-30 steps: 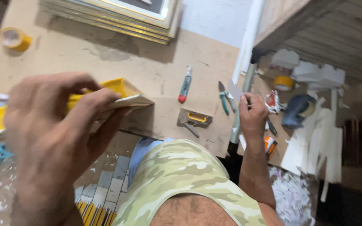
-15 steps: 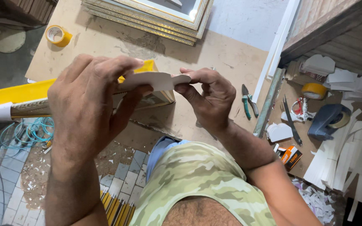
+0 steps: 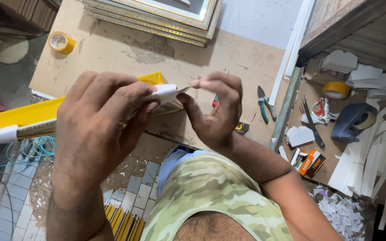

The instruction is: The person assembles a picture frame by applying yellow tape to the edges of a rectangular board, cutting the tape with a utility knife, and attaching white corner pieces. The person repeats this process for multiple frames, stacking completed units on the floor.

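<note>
Gripping the long yellow-wrapped frame moulding [image 3: 27,114], your left hand [image 3: 101,118] is wrapping its fingers [image 3: 130,96] closed over the top of the piece near its right end, where a white paper flap [image 3: 166,92] is sticking out. Your right hand [image 3: 215,109] is meeting it from the other side, with its fingers [image 3: 211,82] curling down and pinching the edge of that white flap, so both hands are closing on the same end of the moulding. You are holding the moulding above the near edge of the brown cardboard-covered bench [image 3: 112,49], with its far end running off to the left, where another white paper tip is showing. On the bench beyond your hands, a stack of gold-edged picture frames [image 3: 157,15] is lying at the back and a yellow roll of tape [image 3: 61,42] is sitting at the left corner. Green-handled pliers [image 3: 264,105] are lying just right of your right hand, near a long metal rail [image 3: 284,111].
</note>
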